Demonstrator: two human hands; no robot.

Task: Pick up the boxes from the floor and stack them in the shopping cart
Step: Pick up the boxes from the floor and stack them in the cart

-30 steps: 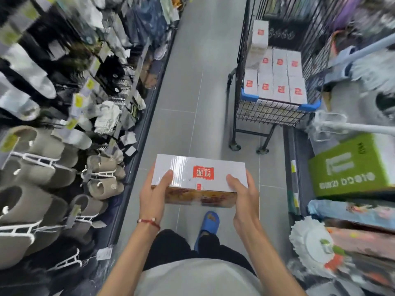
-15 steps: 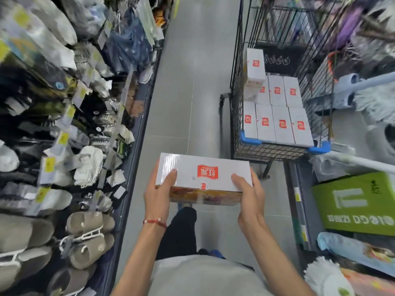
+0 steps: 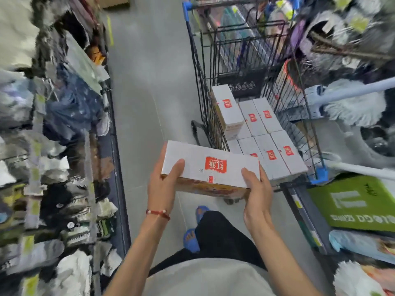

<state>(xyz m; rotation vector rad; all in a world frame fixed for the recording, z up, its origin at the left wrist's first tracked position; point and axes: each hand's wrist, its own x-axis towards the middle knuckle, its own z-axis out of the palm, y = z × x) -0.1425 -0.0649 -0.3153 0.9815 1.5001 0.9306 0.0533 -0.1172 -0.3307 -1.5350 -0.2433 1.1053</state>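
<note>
Grey tiled floor (image 3: 145,103) lies open toward twelve o'clock. At one o'clock stands a black wire shopping cart (image 3: 235,60) holding white cartons (image 3: 277,154). I grip a white rectangular cardboard box (image 3: 213,165) by its ends near the cart, left hand (image 3: 162,184) and right hand (image 3: 256,189) curled round it; its red logo is unreadable.

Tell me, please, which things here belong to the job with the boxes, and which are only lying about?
For the job: held box, left hand, right hand, shopping cart, stacked boxes inside it.
Only lying about: green carton, mop, goods on the left shelves.
</note>
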